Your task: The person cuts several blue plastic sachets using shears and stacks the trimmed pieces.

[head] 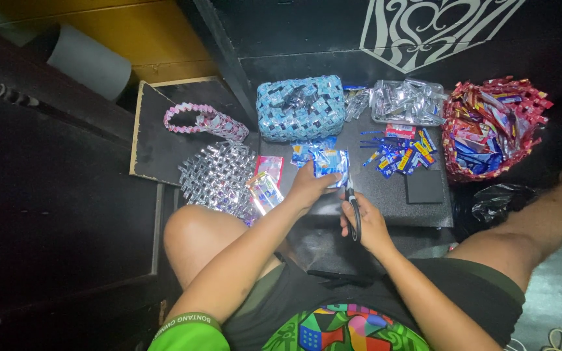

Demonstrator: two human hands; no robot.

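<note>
My left hand [307,188] pinches a blue and white plastic wrapper [331,164] flat above the low black table [385,201]. My right hand [367,224] grips black-handled scissors [354,209], whose blades point up at the wrapper's right edge. A pink and silver wrapper [266,185] lies just left of my left hand. Folded blue, red and yellow wrapper strips [401,153] are piled to the right of the held wrapper.
A woven blue wrapper bag [300,107] stands at the back, a clear plastic bag [408,101] beside it. A red woven basket of wrappers [492,127] sits at the right. A silver woven mat [219,177] and a pink woven band [206,122] lie left. My bare knees flank the table.
</note>
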